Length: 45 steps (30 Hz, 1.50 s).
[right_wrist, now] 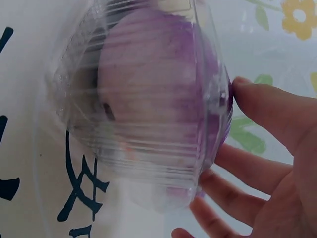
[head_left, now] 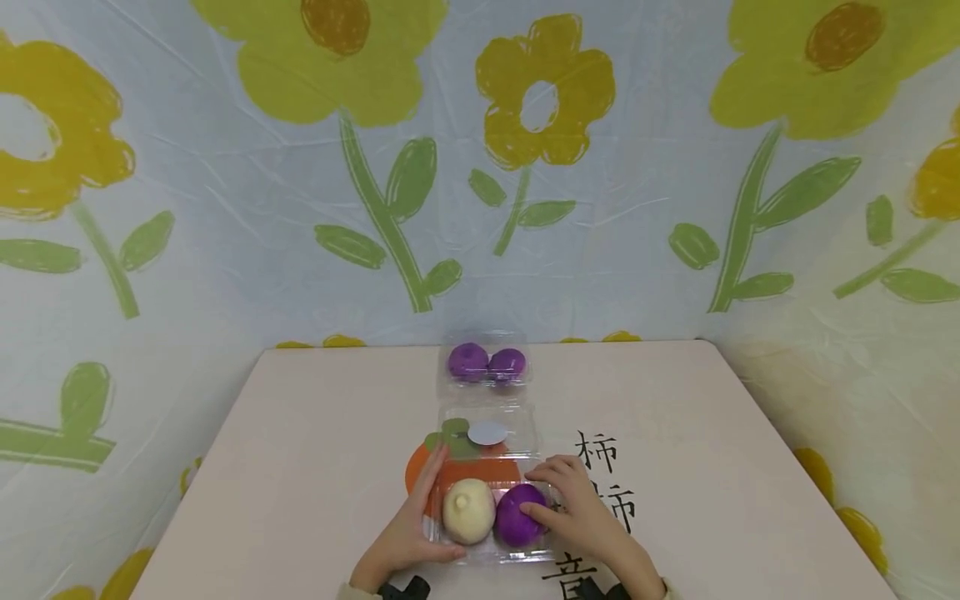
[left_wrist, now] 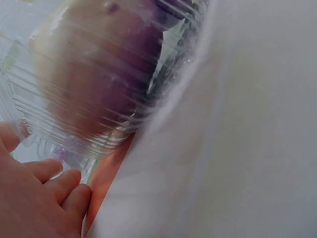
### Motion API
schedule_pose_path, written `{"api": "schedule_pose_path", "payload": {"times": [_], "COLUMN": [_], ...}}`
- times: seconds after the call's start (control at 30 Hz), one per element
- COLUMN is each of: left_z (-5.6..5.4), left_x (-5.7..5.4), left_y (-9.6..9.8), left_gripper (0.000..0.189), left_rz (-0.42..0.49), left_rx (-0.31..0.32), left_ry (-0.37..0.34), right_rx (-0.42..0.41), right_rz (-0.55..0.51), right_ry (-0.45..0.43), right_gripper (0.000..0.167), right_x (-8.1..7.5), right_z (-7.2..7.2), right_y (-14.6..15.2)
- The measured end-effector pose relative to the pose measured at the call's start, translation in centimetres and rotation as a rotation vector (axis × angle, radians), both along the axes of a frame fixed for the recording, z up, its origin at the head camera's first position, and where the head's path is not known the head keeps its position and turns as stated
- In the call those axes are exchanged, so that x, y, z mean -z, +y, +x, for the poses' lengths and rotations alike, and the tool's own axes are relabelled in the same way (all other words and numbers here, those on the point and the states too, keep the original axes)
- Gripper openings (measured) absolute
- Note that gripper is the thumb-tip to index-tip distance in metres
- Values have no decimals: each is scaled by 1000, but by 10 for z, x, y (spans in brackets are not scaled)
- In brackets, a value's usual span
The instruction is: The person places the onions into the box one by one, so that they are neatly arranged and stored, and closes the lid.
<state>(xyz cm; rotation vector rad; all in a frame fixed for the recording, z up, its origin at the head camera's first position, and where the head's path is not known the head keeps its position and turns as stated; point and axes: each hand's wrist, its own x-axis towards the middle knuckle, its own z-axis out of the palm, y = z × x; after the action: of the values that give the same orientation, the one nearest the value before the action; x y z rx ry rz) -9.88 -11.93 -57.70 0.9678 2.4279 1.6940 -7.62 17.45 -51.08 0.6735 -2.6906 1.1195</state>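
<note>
Between hands [head_left: 495, 521]: two buns [head_left: 495, 512]

The pale pink table [head_left: 315, 433] has black characters [head_left: 600, 454] and an orange fruit picture [head_left: 420, 467] printed on it. Near the far edge stands a small clear box [head_left: 486, 367]. Near the front edge, in the middle, lies an open clear box [head_left: 491, 500].

Bare hands (dark wrist straps)
</note>
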Motion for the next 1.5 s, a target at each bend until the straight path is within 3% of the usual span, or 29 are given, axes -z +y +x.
{"api": "schedule_pose_path", "payload": {"times": [0.2,0.37,0.5,0.77,1.1,1.27,1.4,1.5], "left_z": [-1,-2,-2,-1,-1,-2,-2,-2], "left_x": [1,-2,-3,-3,0,-1,-2,-3], "left_y": [0,0,0,0,0,0,-1,-1], "left_gripper": [132,132,133,133,133,132,132,132], "left_rz": [-6,-10,-9,1,-1,-4,-7,-11], "left_rx": [-1,-6,-9,-7,-1,-1,-1,-1], "left_ry": [-4,-24,-42,-70,-16,-14,-11,-7], "right_rx": [41,69,30,-23,12,78,171,178], "right_rz": [-130,-209,-255,-261,-384,-515,-626,-681], "right_ry": [-14,-109,-170,-180,-201,-231,-335,-424], "right_gripper": [28,32,39,45,31,41,55,66], "right_x": [5,6,5,6,5,8,14,21], "right_z": [-8,-12,-15,-16,-23,-27,-28,-29], "right_y": [8,13,16,19,19,17,12,9]}}
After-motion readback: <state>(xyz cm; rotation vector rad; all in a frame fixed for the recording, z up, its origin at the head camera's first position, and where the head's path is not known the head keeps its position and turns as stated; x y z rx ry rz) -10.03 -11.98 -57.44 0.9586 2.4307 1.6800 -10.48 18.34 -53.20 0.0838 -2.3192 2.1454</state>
